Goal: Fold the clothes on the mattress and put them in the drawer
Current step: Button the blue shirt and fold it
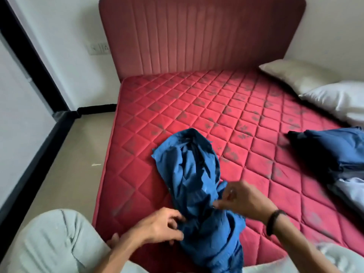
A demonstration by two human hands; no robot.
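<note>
**Bare mattress with one crumpled garment held at both sides**

A red quilted mattress [197, 99] is shown, stitched in a diamond pattern with faint dark motifs, set against a ribbed red headboard [197, 34]. White walls are seen behind it; a switch plate [97, 48] is mounted on the wall left of the headboard, and a beige floor [74, 154] edged by a black skirting lies to the left.

Two pillows are counted at the far right edge: one beige pillow [295, 75] and one white pillow [338, 99], touching each other. One pile of dark blue and pale cloth [331, 154] is seen at the right edge, well apart from the hands.

One crumpled blue garment [197, 178] lies near the mattress's near edge, trailing over it. Its left side is pinched by the curled fingers of the left hand [161, 227]; its right side is pinched by the right hand [240, 200], at whose wrist a dark band [273, 219] is worn. Two pale-trousered knees are visible, the left knee [55, 239] being the plainer.
</note>
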